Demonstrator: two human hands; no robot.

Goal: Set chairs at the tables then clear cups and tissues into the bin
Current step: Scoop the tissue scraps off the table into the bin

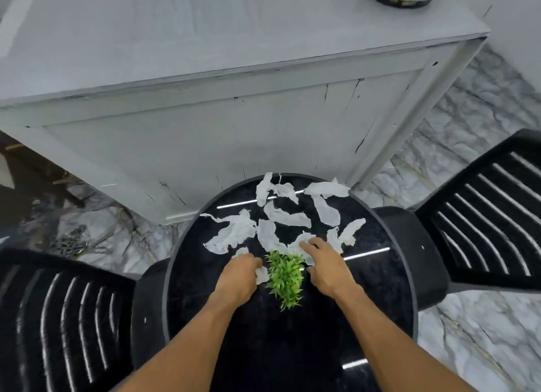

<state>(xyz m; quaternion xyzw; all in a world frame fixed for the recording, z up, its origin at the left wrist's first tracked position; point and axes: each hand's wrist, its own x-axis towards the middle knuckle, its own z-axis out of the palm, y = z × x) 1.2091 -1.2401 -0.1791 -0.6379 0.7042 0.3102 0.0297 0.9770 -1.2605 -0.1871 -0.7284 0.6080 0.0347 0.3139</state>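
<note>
Two hands on tissues [288, 216] | left hand [238, 274] clutches scrap | right hand [323, 262] spread flat | plant [285, 274] base hidden

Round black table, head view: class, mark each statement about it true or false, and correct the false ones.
1. Torn white tissue pieces lie scattered on the round black table. True.
2. A small green plant stands between the left hand and the right hand. True.
3. Several cups stand on the table. False: none shows there.
4. Both hands are raised high above the table. False: both are down at the tissue.
5. A black slatted chair stands at the table's right. True.
</note>
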